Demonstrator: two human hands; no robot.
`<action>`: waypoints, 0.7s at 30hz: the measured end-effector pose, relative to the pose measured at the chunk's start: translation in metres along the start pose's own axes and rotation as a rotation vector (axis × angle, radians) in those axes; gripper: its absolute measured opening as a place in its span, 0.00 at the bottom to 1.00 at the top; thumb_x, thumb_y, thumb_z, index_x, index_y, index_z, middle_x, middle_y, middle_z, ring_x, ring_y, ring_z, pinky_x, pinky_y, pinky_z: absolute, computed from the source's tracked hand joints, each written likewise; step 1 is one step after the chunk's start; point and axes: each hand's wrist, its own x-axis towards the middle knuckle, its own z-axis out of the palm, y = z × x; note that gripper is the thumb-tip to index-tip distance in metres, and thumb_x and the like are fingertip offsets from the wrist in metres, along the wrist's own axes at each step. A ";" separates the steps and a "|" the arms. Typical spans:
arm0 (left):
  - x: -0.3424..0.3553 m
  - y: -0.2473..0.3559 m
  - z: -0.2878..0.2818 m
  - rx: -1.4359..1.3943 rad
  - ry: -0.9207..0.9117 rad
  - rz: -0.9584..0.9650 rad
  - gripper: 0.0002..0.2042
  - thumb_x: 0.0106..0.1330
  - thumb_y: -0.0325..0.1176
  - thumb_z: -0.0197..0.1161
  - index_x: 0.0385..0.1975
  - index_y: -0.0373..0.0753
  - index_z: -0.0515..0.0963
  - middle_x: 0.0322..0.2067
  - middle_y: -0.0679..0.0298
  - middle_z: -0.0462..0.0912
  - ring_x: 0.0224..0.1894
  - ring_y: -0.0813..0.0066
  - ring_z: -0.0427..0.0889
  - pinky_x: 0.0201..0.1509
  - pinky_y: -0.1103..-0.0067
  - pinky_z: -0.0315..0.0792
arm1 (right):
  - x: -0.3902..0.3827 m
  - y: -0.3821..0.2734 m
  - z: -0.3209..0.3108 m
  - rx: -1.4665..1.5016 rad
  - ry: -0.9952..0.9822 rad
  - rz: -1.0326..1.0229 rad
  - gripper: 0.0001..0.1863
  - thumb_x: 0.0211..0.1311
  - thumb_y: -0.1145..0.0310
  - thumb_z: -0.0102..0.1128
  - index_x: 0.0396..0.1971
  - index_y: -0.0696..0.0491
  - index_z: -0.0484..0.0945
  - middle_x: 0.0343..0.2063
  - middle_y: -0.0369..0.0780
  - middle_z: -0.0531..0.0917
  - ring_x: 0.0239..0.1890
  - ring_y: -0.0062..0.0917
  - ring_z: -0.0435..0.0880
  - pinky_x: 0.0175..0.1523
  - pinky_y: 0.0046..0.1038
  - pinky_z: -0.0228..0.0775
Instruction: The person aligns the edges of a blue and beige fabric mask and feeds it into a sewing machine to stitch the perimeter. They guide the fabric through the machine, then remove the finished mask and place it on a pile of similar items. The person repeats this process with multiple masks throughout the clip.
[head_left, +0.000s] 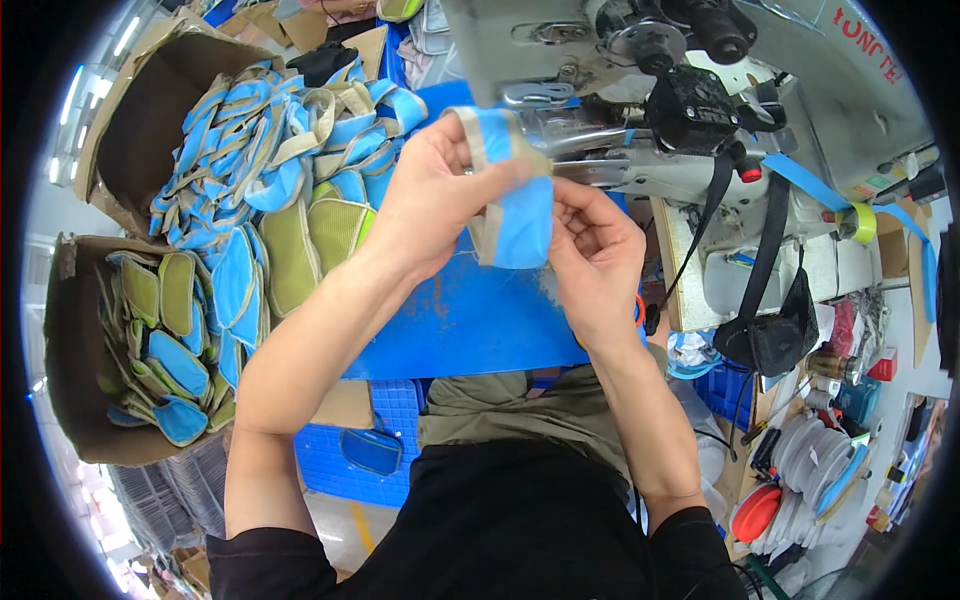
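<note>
Over the blue work surface, I hold up a blue fabric piece with beige edging (523,222). It hangs upright, its upper end folded over or looped. My left hand (430,190) grips it by the upper left side, the thumb lying across its front and slightly blurred. At its right edge, the curled fingers of my right hand (597,245) pinch the fabric; their tips are partly hidden behind it. Just beyond both hands are the metal parts of a sewing machine (590,150).
To the left, a heap of blue and beige fabric strips (270,140) spills from a cardboard box (140,120). A nearer box (70,350) holds green and blue padded pieces (180,365). The blue table (450,325) lies below my hands. Blue tape (805,182) runs through a yellow-green roll at right.
</note>
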 end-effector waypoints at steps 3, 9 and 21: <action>0.001 0.001 0.002 -0.003 0.014 -0.005 0.18 0.63 0.21 0.71 0.52 0.31 0.75 0.43 0.61 0.88 0.42 0.78 0.88 0.48 0.79 0.82 | 0.000 -0.002 0.000 -0.018 0.001 0.014 0.15 0.67 0.86 0.61 0.53 0.65 0.81 0.43 0.39 0.87 0.44 0.16 0.85 0.51 0.19 0.79; 0.002 0.003 0.000 -0.051 0.000 -0.034 0.19 0.63 0.20 0.71 0.53 0.32 0.75 0.43 0.60 0.89 0.42 0.76 0.88 0.47 0.78 0.83 | -0.001 -0.003 0.000 -0.011 -0.007 0.015 0.14 0.69 0.83 0.62 0.54 0.65 0.81 0.42 0.38 0.87 0.43 0.15 0.85 0.50 0.19 0.78; -0.007 0.008 0.004 -0.008 -0.042 -0.034 0.23 0.64 0.20 0.69 0.59 0.33 0.72 0.47 0.60 0.86 0.47 0.75 0.87 0.51 0.77 0.83 | 0.003 -0.013 0.002 0.052 -0.003 0.080 0.14 0.68 0.81 0.63 0.52 0.63 0.82 0.36 0.35 0.86 0.36 0.12 0.83 0.41 0.17 0.77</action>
